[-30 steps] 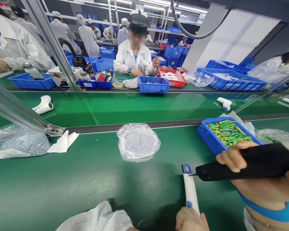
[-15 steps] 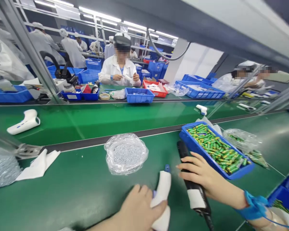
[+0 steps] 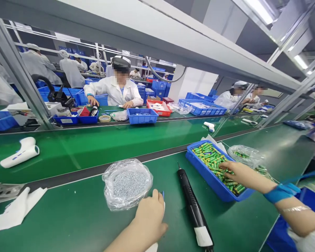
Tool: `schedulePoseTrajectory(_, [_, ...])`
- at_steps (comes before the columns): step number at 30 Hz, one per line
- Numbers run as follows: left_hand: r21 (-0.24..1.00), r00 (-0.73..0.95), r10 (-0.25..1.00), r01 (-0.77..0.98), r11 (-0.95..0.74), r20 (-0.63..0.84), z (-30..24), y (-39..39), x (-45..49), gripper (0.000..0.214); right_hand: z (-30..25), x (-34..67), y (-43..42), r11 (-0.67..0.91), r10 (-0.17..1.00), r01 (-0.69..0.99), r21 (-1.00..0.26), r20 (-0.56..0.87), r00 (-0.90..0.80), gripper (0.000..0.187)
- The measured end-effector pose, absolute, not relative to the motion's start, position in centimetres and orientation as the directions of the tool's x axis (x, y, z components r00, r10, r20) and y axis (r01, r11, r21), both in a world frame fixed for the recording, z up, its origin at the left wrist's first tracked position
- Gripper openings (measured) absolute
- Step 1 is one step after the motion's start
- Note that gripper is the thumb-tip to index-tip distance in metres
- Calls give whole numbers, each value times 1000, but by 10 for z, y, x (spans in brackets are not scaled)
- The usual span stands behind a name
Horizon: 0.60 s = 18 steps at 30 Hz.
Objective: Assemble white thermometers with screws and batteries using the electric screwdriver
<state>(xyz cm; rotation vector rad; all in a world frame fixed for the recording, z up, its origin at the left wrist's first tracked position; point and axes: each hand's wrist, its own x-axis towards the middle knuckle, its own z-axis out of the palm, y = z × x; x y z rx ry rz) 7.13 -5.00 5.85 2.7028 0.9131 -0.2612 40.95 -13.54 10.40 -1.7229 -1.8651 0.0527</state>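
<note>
My left hand (image 3: 151,211) is closed around a white gun-shaped thermometer (image 3: 152,247), which it mostly hides; a bit of white and a blue tip show past the fingers. My right hand (image 3: 232,171) reaches into a blue tray (image 3: 212,182) of green-and-gold batteries (image 3: 208,154). Its fingers are bent and apart, with the tips touching the batteries; no battery is seen lifted. Between the hands a black electric screwdriver (image 3: 191,203) lies on the green bench, bit pointing away. Left of it sits a clear plastic bag (image 3: 109,196) full of small silvery screws (image 3: 128,183).
Beyond the bench runs a green conveyor belt (image 3: 115,136) carrying white thermometers (image 3: 21,152). More bagged batteries (image 3: 245,154) lie behind the tray. A white cloth (image 3: 18,210) rests at left. A co-worker (image 3: 118,87) sits opposite, past a blue bin (image 3: 142,115). A metal beam crosses overhead.
My right hand has let go of the screwdriver and moved right into the battery tray. My left hand has turned with the thermometer, which is now mostly covered. The view has shifted right.
</note>
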Motion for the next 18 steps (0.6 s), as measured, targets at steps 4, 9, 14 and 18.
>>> schedulePoseTrajectory(4, [283, 839, 522, 543, -791, -152, 53, -42, 57, 40, 95, 440, -140, 219, 947, 909, -354, 301, -111, 28])
schedulePoseTrajectory(9, [554, 802, 591, 453, -698, 89, 78, -33, 24, 34, 92, 441, -141, 205, 965, 918, -340, 228, -131, 29])
schedulePoseTrajectory(14, [756, 742, 648, 324, -569, 170, 98, -27, 5, 29, 97, 432, -145, 72, 987, 944, -321, 162, -20, 24])
schedulePoseTrajectory(18, [819, 675, 713, 290, -495, 191, 98, -29, 6, 28, 99, 429, -145, -79, 994, 953, -293, 50, 98, 21])
